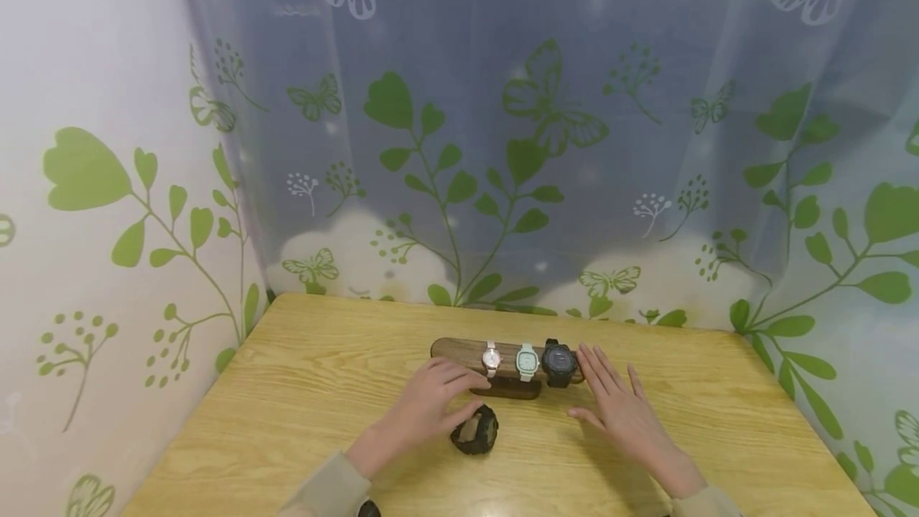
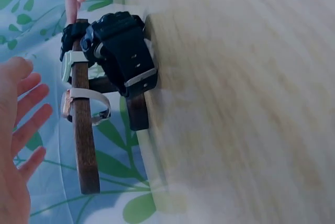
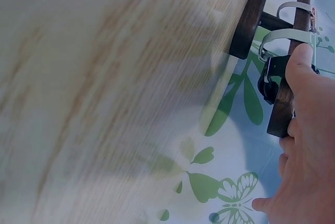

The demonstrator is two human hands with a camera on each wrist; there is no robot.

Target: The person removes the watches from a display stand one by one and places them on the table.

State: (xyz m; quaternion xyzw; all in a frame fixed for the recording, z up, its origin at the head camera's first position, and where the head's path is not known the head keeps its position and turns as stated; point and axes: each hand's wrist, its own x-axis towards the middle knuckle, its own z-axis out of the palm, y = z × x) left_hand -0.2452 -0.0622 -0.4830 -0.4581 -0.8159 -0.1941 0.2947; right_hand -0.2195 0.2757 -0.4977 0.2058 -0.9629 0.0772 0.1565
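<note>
A dark wooden watch stand (image 1: 459,349) holds a small pale-strapped watch (image 1: 491,359), a mint green watch (image 1: 527,361) and a black watch (image 1: 559,359) on its bar. In front of it, another black watch (image 1: 475,430) lies on the table with its strap looped. My left hand (image 1: 424,405) is beside that loose watch, its fingers spread and holding nothing in the left wrist view. At the bar's right end, my right hand (image 1: 625,413) has its fingers stretched out. Those fingertips appear to touch the bar's end; the thumb stands apart from it in the head view.
The stand and loose watch are on a light wooden table (image 1: 309,389). A curtain (image 1: 459,126) printed with leaves and butterflies hangs behind the table and along its sides. The stand's base (image 3: 250,20) sits below the bar.
</note>
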